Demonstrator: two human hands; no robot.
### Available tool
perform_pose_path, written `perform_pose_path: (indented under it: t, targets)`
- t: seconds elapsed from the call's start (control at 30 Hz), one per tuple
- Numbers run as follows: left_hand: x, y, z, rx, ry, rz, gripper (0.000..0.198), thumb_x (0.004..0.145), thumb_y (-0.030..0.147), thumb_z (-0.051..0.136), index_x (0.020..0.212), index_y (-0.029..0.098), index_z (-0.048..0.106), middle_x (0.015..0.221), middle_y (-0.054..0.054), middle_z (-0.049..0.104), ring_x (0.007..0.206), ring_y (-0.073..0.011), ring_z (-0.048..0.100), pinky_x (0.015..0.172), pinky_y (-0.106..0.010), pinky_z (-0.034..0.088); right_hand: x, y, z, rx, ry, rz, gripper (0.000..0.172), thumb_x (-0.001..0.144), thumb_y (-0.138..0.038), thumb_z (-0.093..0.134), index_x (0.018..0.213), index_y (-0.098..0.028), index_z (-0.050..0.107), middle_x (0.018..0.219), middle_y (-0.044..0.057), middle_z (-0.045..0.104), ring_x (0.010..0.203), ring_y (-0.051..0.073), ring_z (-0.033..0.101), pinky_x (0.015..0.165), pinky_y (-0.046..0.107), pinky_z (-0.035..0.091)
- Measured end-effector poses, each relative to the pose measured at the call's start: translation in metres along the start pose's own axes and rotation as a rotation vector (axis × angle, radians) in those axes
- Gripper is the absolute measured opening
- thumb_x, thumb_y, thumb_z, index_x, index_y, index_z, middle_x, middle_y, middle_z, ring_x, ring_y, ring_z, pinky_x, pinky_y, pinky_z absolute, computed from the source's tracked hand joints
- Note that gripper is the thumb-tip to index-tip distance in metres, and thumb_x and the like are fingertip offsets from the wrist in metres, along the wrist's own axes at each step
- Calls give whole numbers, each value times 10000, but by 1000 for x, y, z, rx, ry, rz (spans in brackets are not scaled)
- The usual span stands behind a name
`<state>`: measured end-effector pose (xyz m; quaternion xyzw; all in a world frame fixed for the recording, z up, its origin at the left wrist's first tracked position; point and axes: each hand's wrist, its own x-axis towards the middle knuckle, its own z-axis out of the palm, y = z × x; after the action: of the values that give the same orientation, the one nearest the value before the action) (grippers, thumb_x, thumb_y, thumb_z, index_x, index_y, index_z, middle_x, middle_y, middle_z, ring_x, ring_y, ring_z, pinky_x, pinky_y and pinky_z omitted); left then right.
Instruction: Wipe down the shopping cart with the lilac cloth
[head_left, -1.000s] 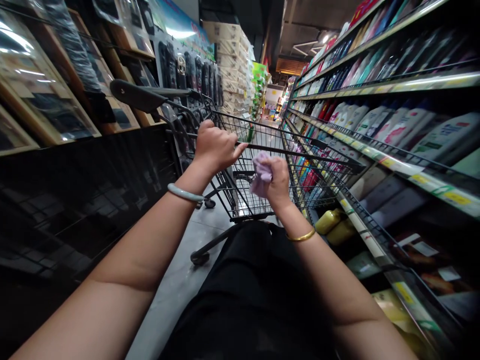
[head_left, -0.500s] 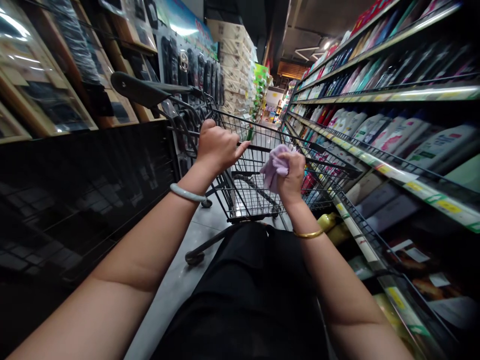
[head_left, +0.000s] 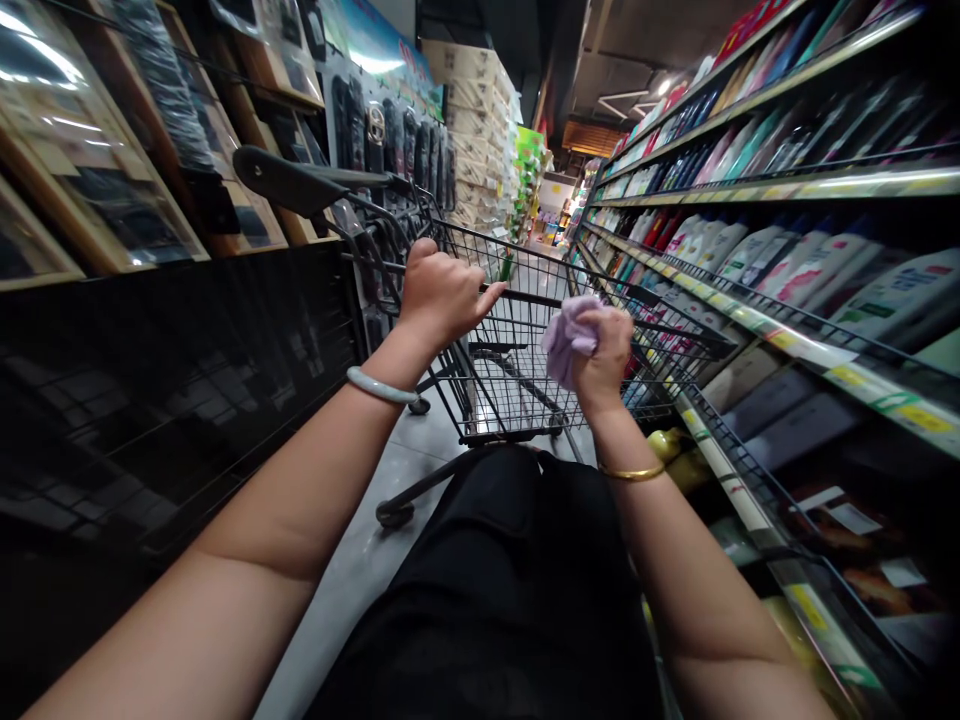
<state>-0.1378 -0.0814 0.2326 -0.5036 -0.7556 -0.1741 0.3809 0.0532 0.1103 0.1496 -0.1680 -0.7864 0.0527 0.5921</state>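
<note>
A black wire shopping cart (head_left: 510,395) stands in front of me, turned at an angle, its grey-black handle (head_left: 281,182) up to the left. My left hand (head_left: 444,292) is closed at the near upper edge of its basket; the bar under the fingers is mostly hidden. A crumpled light purple cloth (head_left: 568,340) is bunched in my right hand (head_left: 606,355), whose fingers are wrapped round it. That hand is over the right part of the basket. Whether it also touches the cart I cannot tell.
Shelves of bottles (head_left: 795,260) line the right side, close to the cart. On the left are wooden-framed display cases (head_left: 112,150) above a glossy black panel (head_left: 187,400). Stacked boxes (head_left: 472,130) stand farther along the aisle. A cart wheel (head_left: 395,514) rests on the tiled floor.
The right hand with the cloth has shifted a little to the right, away from the left hand. The left hand stays at the cart. The whole view has shifted slightly.
</note>
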Motion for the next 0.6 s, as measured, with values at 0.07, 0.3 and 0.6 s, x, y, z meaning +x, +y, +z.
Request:
perform_pose_path:
  t: [0.07, 0.3, 0.6]
  targets:
    - [-1, 0, 1, -23, 31, -5, 687, 1081, 621, 314, 935, 174, 815, 931, -137, 796, 953, -315, 691, 1103, -565, 292, 20, 3, 1, 81, 105, -66, 236, 973, -315, 539, 1148, -247, 682, 1207, 102, 557, 1270, 306, 561, 1141, 532, 493]
    - [-1, 3, -9, 41, -82, -23, 809, 1077, 661, 153, 1059, 196, 814, 1007, -102, 798, 980, -273, 662, 1107, -583, 285, -34, 20, 20, 88, 0, 67, 221, 847, -281, 614, 1051, -257, 694, 1197, 82, 540, 1176, 291, 555, 1067, 524, 516]
    - [0, -2, 4, -180, 106, -29, 641, 1097, 544, 297, 770, 212, 737, 813, -109, 769, 899, -272, 698, 1123, -551, 325, 0, 6, 12, 191, 59, -89, 207, 922, -281, 597, 1108, -274, 688, 1180, 73, 560, 1174, 276, 567, 1077, 505, 517]
